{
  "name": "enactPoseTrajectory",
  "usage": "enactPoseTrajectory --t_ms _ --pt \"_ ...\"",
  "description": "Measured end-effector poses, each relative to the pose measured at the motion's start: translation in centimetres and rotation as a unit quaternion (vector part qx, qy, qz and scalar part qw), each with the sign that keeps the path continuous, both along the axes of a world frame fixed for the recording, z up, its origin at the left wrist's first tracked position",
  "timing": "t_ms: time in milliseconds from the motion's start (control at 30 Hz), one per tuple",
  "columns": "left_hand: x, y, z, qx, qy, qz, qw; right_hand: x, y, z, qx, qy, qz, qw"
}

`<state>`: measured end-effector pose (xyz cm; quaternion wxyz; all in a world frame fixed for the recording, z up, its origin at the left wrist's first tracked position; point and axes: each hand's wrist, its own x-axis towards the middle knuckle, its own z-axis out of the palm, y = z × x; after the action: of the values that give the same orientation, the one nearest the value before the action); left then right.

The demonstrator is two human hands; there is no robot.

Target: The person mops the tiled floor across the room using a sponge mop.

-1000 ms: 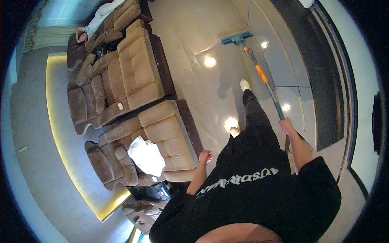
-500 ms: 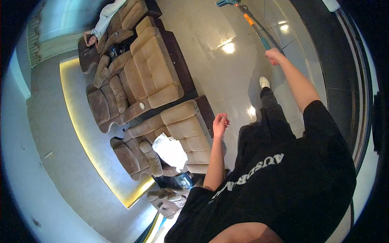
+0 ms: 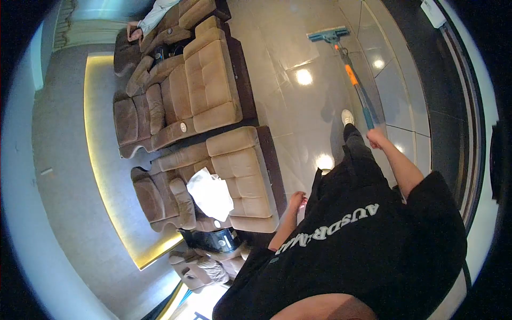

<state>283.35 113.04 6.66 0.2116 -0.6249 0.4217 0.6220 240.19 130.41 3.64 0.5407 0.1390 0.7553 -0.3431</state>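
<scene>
Hazards: only 1 grip is controlling the mop (image 3: 350, 74), so its head could be twisting if you are pushing unevenly; the floor (image 3: 274, 114) is gleaming, and if wet, your shoe (image 3: 348, 117) could be slipping.
Mop, 1: standing at upper right of centre.
Right grip (image 3: 376, 138), 1: wrapping closed around the handle's near end.
Left grip (image 3: 298, 200), 1: hanging loosely curled, lower centre; contents, cannot tell.
Recliners (image 3: 210, 101), at least 3: lining the left.
White bundle (image 3: 210, 193), 1: lying on a recliner.
</scene>
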Motion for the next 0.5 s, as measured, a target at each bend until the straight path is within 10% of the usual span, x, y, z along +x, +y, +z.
enactPoseTrajectory --t_ms 500 --pt "11.2 0.5 -8.2 0.015 0.037 0.149 0.988 17.9 14.4 13.2 0.006 -0.003 0.15 0.989"
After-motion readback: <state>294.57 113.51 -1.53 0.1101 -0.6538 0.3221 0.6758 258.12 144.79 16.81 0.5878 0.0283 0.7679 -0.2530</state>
